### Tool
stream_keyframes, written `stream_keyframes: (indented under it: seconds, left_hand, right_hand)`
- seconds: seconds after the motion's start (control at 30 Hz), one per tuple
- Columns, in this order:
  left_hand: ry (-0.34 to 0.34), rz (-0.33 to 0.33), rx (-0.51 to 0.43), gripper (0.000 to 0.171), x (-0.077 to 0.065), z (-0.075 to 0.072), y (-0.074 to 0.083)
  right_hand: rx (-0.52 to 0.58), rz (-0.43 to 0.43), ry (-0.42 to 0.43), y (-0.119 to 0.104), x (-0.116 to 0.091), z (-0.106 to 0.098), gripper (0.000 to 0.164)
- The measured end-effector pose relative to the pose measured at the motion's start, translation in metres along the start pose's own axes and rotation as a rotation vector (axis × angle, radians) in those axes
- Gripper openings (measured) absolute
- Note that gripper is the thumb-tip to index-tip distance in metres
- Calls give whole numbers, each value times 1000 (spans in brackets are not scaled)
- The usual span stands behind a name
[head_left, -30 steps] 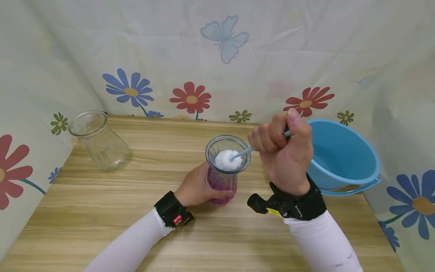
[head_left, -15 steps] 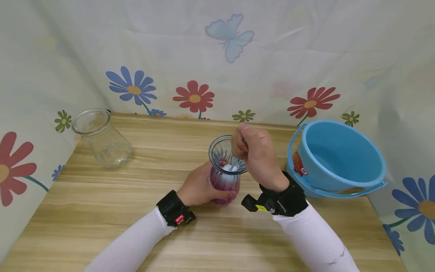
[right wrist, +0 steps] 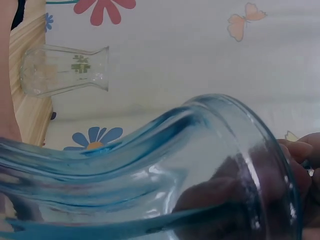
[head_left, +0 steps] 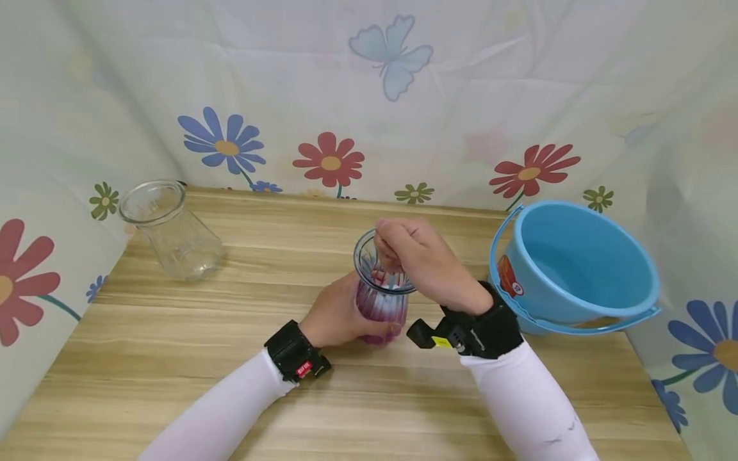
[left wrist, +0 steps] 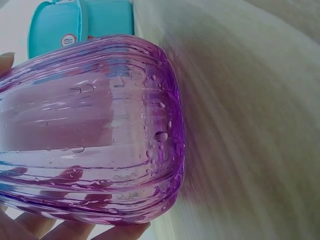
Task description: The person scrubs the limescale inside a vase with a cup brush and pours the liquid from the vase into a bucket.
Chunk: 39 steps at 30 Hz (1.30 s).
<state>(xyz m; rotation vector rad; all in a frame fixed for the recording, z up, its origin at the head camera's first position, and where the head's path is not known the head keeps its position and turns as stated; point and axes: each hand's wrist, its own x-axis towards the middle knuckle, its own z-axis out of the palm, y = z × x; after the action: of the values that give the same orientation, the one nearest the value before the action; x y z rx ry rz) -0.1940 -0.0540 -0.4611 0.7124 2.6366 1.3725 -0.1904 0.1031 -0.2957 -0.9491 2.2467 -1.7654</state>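
A glass vase [head_left: 380, 307], bluish at its flared mouth and purple toward the base, stands on the table. My left hand [head_left: 331, 315] grips its lower body from the left; in the left wrist view, fingers [left wrist: 70, 230] curl under the purple glass, which is dotted with water drops. My right hand [head_left: 423, 259] is closed at the mouth, its fingers partly inside the rim, holding the light blue handle of a sponge brush [head_left: 396, 280]. Hand and glass hide most of the brush; its white sponge head is down inside the vase.
A clear glass vase [head_left: 179, 237] stands at the back left of the wooden table [head_left: 242, 282]. To the right is a light blue bucket [head_left: 576, 269], its handle hanging down in front. A flower-printed curtain [head_left: 288, 77] closes off the back and sides.
My right hand has come left and down to the vase mouth, pushing the sponge head from the rim deep inside. My left hand keeps its grip. The head view has shifted slightly.
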Motion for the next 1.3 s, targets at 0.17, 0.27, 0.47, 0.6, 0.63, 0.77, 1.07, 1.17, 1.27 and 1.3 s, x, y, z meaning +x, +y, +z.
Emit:
stream_keyframes:
  seconds: [0.17, 0.27, 0.47, 0.6, 0.63, 0.77, 1.07, 1.17, 1.27, 1.3]
  left_hand:
    - [-13, -4, -1, 89, -1, -1, 0]
    - [-12, -5, 10, 89, -1, -1, 1]
    - [-13, -12, 23, 90, 0, -2, 2]
    - [-19, -10, 10, 91, 0, -2, 2]
    - [-20, -11, 6, 91, 0, -2, 2]
    - [-14, -15, -3, 90, 0, -1, 2]
    - [-17, -1, -1, 89, 0, -2, 2]
    - [-19, -1, -4, 89, 0, -1, 2]
    - [-16, -2, -8, 90, 1, -1, 1]
    - [-16, -3, -10, 90, 1, 0, 1]
  right_hand:
    - [15, 9, -3, 1, 1, 0, 48]
    - [30, 8, -1, 1, 1, -1, 48]
    - [102, 8, 22, -1, 0, -2, 48]
    - [186, -14, 41, 0, 0, -2, 48]
    - [210, -20, 43, 0, 0, -2, 48]
    - [287, -24, 46, 0, 0, -3, 48]
    - [388, 6, 62, -2, 1, -6, 47]
    - [390, -7, 64, -2, 1, -7, 47]
    - [402, -20, 66, -3, 1, -7, 47]
    - [406, -23, 68, -4, 1, -7, 47]
